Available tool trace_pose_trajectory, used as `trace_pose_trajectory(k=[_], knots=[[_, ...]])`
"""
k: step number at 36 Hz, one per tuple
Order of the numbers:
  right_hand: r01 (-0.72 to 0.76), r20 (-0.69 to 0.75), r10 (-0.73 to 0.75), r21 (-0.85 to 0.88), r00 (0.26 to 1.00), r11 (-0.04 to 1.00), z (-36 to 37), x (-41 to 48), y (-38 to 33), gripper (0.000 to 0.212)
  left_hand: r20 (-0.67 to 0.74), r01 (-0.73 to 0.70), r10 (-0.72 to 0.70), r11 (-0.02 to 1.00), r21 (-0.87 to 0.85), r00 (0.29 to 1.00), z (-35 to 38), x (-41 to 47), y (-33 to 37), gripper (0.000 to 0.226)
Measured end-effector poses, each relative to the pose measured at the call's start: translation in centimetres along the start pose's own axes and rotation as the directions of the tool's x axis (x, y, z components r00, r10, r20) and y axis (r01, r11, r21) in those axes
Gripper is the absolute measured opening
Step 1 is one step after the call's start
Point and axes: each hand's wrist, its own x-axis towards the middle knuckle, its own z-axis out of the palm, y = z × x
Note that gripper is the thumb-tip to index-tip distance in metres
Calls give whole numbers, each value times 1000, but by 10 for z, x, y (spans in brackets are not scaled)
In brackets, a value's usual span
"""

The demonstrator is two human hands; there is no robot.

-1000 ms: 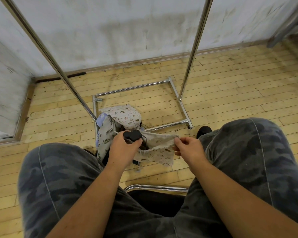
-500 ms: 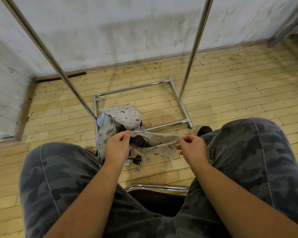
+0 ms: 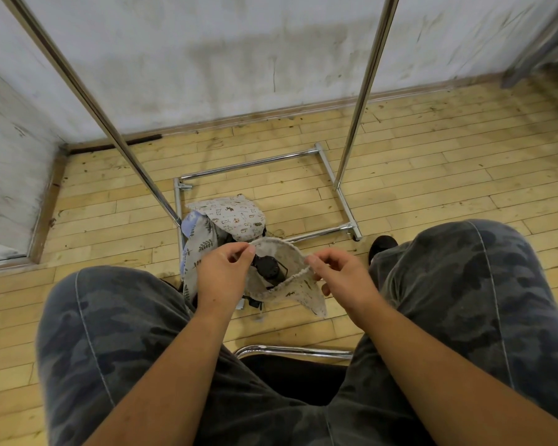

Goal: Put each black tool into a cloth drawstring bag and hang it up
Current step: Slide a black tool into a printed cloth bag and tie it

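Note:
Between my knees I hold a beige printed cloth drawstring bag (image 3: 295, 294) with its mouth spread wide. My left hand (image 3: 221, 275) pinches the left rim of the bag. My right hand (image 3: 339, 275) pinches the right rim. A black tool (image 3: 268, 267) lies inside the bag, seen through the mouth. On the floor behind lie more cloth bags (image 3: 229, 217), one with leaf print, one with animal print, heaped over dark objects that are mostly hidden.
A chrome garment rack (image 3: 345, 201) stands ahead, two slanting poles rising from a rectangular base on the wooden floor. A chrome chair edge (image 3: 293, 350) shows between my legs. White walls close off the back and left.
My left hand released the black tool into the bag and moved to pinch the bag's left rim. Both hands then spread the mouth wider.

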Motion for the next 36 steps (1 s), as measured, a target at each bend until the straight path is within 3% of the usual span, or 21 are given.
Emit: trace_pose_trajectory(k=[4,17,25,28,31,36], knots=[[0,47,-1,27,999,1000,1,0,1,13,13,-61,60,997,36,998,1,-3,3,23],[-90,67,81,140,994,986,-1,2,0,18,-12,-57,59,991,122,998,-3,-2,2,20],[-25,61,24,10,998,1000,3,2,2,18,89,34,-22,991,-132,996,0,3,-4,15],[14,38,-12,-54,999,998,6,2,5,31,145,45,-11,972,-232,989,3,-1,2,7],[-26,-9,26,-47,1000,999,8,2,6,53,203,20,41,957,-289,978,4,-3,7,12],[-119,-58,112,-142,992,983,7,3,5,44,276,34,68,936,-349,959,2,-6,11,18]])
